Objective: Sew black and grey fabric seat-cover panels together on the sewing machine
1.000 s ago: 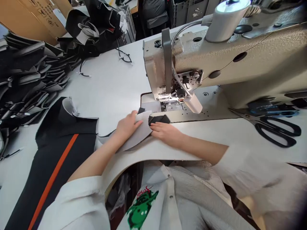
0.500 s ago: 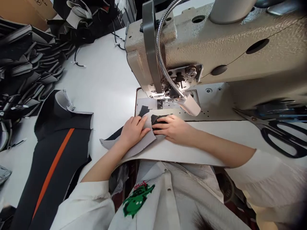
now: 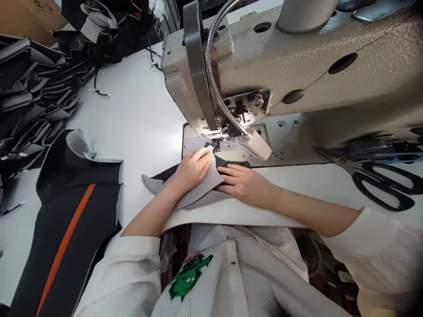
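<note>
My left hand (image 3: 193, 171) pinches the edge of a grey-backed black fabric piece (image 3: 211, 179), close in front of the presser foot (image 3: 217, 144). The fabric is folded, with its grey side up near my left hand and black showing beyond and to the right. My right hand (image 3: 247, 184) lies with its fingers stretched flat on the black part, just right of the grey flap. A sewing machine (image 3: 280, 79) stands over the work, its lamp (image 3: 255, 144) lighting the needle area. The fabric's edge under my left fingers is partly hidden.
A black panel with an orange stripe (image 3: 68, 244) lies on the white table (image 3: 139, 97) at the left. Behind it are stacked black and grey pieces (image 3: 29, 92). Black-handled scissors (image 3: 380, 178) rest at the right. A cardboard box (image 3: 29, 22) stands at the back left.
My left hand has moved forward and right, bringing the fabric edge up to the presser foot. My right hand has slid slightly right and toward me. The whole view has shifted a little.
</note>
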### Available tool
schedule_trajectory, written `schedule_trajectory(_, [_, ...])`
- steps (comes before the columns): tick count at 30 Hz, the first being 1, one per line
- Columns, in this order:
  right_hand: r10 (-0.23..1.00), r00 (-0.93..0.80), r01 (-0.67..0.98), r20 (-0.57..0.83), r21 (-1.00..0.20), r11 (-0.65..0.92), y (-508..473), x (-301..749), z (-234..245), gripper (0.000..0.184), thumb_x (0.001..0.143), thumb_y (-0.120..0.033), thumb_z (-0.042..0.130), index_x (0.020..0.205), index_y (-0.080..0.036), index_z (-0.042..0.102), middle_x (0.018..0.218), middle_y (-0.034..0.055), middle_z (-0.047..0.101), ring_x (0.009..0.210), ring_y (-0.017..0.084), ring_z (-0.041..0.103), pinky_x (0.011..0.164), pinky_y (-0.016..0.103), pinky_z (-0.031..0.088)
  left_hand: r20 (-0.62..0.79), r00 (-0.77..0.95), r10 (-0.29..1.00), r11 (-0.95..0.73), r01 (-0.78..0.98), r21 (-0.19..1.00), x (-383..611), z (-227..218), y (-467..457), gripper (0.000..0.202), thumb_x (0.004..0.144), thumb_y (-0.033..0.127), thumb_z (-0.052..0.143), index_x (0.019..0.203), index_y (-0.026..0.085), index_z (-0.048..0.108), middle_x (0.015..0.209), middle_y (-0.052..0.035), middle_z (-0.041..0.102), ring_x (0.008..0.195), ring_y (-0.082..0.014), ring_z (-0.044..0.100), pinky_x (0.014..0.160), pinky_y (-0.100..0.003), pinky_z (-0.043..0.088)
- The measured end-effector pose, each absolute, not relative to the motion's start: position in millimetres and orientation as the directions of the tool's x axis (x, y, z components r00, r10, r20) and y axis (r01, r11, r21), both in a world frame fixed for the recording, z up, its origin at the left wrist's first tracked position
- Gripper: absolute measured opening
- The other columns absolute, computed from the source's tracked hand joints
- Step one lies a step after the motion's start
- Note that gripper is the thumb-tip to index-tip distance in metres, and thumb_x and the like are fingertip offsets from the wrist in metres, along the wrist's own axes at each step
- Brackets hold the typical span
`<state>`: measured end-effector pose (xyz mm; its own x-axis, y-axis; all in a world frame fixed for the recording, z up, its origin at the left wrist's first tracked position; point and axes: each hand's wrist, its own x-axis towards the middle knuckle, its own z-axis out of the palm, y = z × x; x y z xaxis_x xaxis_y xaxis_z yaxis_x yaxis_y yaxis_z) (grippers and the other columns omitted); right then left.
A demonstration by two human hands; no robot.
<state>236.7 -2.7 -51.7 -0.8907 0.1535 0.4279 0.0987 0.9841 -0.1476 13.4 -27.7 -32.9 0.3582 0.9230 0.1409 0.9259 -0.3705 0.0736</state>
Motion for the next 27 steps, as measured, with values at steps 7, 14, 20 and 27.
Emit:
schedule_trajectory(7, [0.24,-0.89,0.181,0.388,-0.182,0.966,7.8,246.6,-52.6,0.034,0.092,-0.003,0.039,0.106,-0.016,0.066,0.128,0.0079,0.057,0.127,0.025,0.045,0.107,0.046,0.039,0.025,0.337,0.941,-0.337,0.93,0.148,22.3,-24.8,-20.6,0.043,0.096,0.027,0.029,0.128,0.012,0.053,0.139,-0.0134,0.049,0.11,-0.024,0.056,0.096,-0.037,0.043])
schedule_trajectory(14, [0.267,-0.889,0.179,0.372,-0.254,0.95,7.7,248.0,-51.9,0.038,0.087,0.002,0.037,0.105,-0.014,0.066,0.128,0.0097,0.058,0.127,0.026,0.045,0.108,0.049,0.037,0.037,0.337,0.941,-0.339,0.93,0.139,24.5,-29.7,-15.7,0.043,0.097,0.028,0.03,0.129,0.012,0.053,0.139,-0.0114,0.05,0.111,-0.0234,0.056,0.096,-0.036,0.042])
schedule_trajectory(20, [0.281,-0.891,0.203,0.356,-0.241,0.949,8.1,250.4,-49.6,0.043,0.086,0.003,0.034,0.107,-0.016,0.066,0.128,0.0087,0.058,0.127,0.025,0.045,0.107,0.049,0.038,0.047,0.301,0.953,-0.304,0.948,0.09,30.2,-29.2,-15.6,0.043,0.097,0.028,0.029,0.129,0.012,0.053,0.138,-0.0115,0.051,0.108,-0.0243,0.056,0.093,-0.038,0.043])
schedule_trajectory(27, [0.264,-0.897,0.182,0.353,-0.251,0.951,15.9,252.8,-47.7,0.045,0.085,0.004,0.033,0.109,-0.017,0.065,0.129,0.0066,0.058,0.129,0.023,0.043,0.109,0.047,0.037,0.025,0.292,0.956,-0.293,0.952,0.087,33.3,-27.4,-11.8,0.042,0.097,0.028,0.032,0.129,0.013,0.053,0.138,-0.0104,0.051,0.105,-0.0243,0.057,0.091,-0.037,0.044])
